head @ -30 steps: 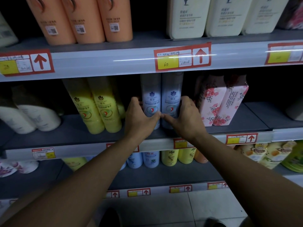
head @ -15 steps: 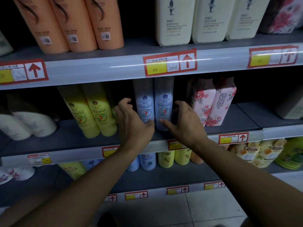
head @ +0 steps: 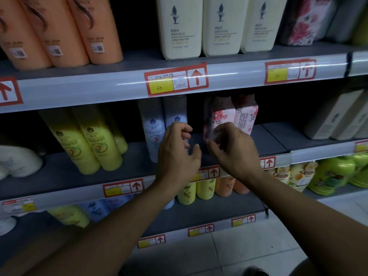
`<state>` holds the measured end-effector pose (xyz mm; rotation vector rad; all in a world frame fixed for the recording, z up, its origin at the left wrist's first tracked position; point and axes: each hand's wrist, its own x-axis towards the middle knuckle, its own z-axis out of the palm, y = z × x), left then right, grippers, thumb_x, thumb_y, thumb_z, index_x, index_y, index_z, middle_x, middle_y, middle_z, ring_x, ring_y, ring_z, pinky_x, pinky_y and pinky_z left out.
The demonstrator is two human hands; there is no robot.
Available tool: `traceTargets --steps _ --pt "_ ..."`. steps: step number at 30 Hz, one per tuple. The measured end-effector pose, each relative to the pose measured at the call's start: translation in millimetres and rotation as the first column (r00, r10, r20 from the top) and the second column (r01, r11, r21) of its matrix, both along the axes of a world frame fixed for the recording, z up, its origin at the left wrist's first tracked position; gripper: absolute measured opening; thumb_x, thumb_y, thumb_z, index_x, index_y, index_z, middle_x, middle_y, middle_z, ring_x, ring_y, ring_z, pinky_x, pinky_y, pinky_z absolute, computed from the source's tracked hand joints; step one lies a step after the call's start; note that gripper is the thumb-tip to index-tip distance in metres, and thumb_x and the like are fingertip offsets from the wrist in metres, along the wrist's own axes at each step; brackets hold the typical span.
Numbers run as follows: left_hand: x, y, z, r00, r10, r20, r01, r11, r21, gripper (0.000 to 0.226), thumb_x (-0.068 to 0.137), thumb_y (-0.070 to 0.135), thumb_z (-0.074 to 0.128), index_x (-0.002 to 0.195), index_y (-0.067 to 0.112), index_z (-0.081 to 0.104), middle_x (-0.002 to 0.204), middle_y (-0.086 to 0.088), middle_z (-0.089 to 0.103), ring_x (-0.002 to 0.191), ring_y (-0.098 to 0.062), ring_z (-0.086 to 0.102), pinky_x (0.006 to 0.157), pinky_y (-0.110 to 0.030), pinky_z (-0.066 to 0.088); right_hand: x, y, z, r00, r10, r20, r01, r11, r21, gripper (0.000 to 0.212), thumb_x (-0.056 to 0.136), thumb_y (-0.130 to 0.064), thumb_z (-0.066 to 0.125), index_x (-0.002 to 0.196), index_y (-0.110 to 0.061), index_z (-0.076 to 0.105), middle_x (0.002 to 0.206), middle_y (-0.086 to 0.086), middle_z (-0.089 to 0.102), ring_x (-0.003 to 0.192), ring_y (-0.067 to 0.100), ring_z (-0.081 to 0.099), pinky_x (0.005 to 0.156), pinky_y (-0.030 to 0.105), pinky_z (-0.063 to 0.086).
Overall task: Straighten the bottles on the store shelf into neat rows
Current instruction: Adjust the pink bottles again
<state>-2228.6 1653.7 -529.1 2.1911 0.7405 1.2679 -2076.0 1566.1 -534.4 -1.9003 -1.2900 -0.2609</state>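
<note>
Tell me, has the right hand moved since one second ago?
Yes. The right hand has left the pale blue bottles and moved right, now in front of the floral bottles, fingers loosely curled, holding nothing.

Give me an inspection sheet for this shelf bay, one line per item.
Surface: grey middle shelf, red price tags along its front rail.
Job's things: two pale blue bottles upright side by side; floral bottles and yellow bottles leaning.
Clutter: nothing seen.
Grippers: left hand and right hand in front of the bottles, fingers loosely curled, holding nothing.
Cables: nothing seen.
Surroundings: orange bottles and cream bottles above; tiled floor below.
</note>
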Motion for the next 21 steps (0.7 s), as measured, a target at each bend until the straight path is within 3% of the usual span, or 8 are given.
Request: traceTargets --steps 4,10,16,19,21 --pt "27.2 -9.9 -7.6 0.998 -0.062 -0.015 0.061 0.997 -0.037 0.036 0.084 0.014 0.076 0.11 0.02 0.052 0.1 0.003 0.057 0.077 -0.011 0.059 0.067 -0.034 0.056 17.8 -10.9 4.2 0.993 -0.105 -0.045 0.108 0.991 0.076 0.025 0.09 -0.039 0.07 0.096 -0.026 0.05 0.081 -0.01 0.061 0.072 0.018 0.061 0.062 0.041 0.051" --pt "60.3 -14.3 -22.8 0.999 -0.054 -0.005 0.053 0.994 -0.091 0.052 0.082 0.014 0.077 0.121 0.021 0.043 0.117 -0.003 0.051 0.087 -0.009 0.059 0.074 -0.036 0.058 57.5 -18.4 1.5 0.951 -0.233 -0.203 0.251 0.966 0.067 0.057 0.078 -0.049 0.082 0.108 -0.022 0.043 0.103 0.001 0.056 0.089 0.022 0.058 0.075 0.045 0.052" --pt "74.4 -10.0 -31.9 0.998 0.02 -0.063 -0.028 0.991 -0.129 0.072 0.079 0.022 0.08 0.135 0.017 0.035 0.133 -0.005 0.042 0.119 -0.025 0.054 0.098 -0.046 0.052 92.6 -21.4 -9.7 0.932 -0.195 -0.307 0.193 0.98 -0.039 0.099 0.063 -0.058 0.093 0.134 -0.012 0.043 0.122 0.005 0.052 0.106 0.02 0.057 0.089 0.039 0.054" --pt "81.2 -6.0 -33.9 0.996 0.016 -0.084 -0.03 0.984 -0.176 0.074 0.081 0.022 0.079 0.14 0.015 0.036 0.137 -0.005 0.046 0.124 -0.025 0.054 0.103 -0.045 0.05 101.3 -19.9 -11.2 0.929 -0.16 -0.333 0.147 0.987 -0.065 0.102 0.061 -0.055 0.095 0.138 -0.012 0.044 0.126 0.004 0.055 0.111 0.02 0.058 0.092 0.037 0.053" --pt "85.9 -4.8 -34.3 0.996 0.013 -0.086 -0.029 0.982 -0.187 0.072 0.081 0.021 0.079 0.141 0.014 0.038 0.136 -0.006 0.049 0.126 -0.024 0.054 0.104 -0.035 0.048 104.6 -18.4 -11.0 0.928 -0.132 -0.348 0.114 0.991 -0.072 0.105 0.058 -0.055 0.096 0.14 -0.012 0.046 0.13 0.004 0.057 0.115 0.019 0.058 0.094 0.036 0.053"
